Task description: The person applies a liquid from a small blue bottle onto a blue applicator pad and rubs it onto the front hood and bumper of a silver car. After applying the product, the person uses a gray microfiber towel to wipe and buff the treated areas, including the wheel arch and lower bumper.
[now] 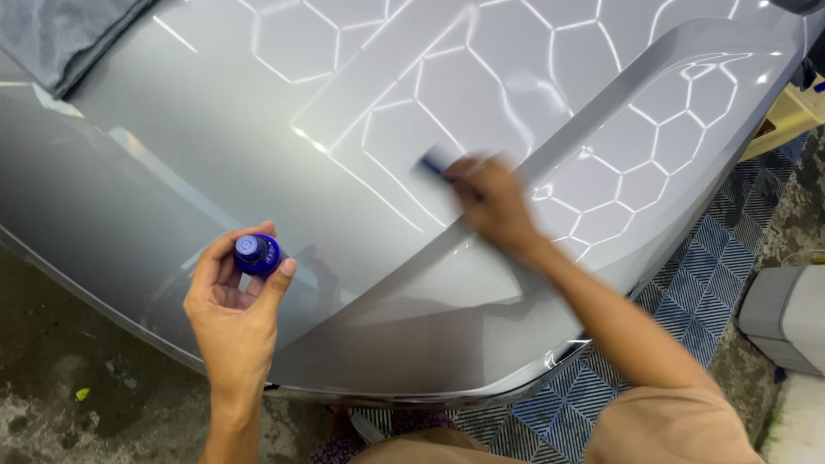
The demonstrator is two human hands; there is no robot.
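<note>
A glossy silver car hood [258, 163] fills the frame, its paint mirroring a honeycomb of ceiling lights, above a rough concrete floor [51, 378] and blue grid floor tiles [687, 292] off its right edge. A grey cloth [60, 34] lies folded at the hood's far left corner, apparently kept within reach. Near the middle of the panel, beside the raised crease, the person's right hand [491, 206], blurred by motion, closes its fingers around a small blue applicator block [436, 161], pressing it flat on the paint, evidently to spread product evenly. At the hood's near edge, the left hand [236, 296] cups a small blue bottle [256, 254], pinched upright between thumb and fingertips, likely so nothing spills and the bottle stays handy.
</note>
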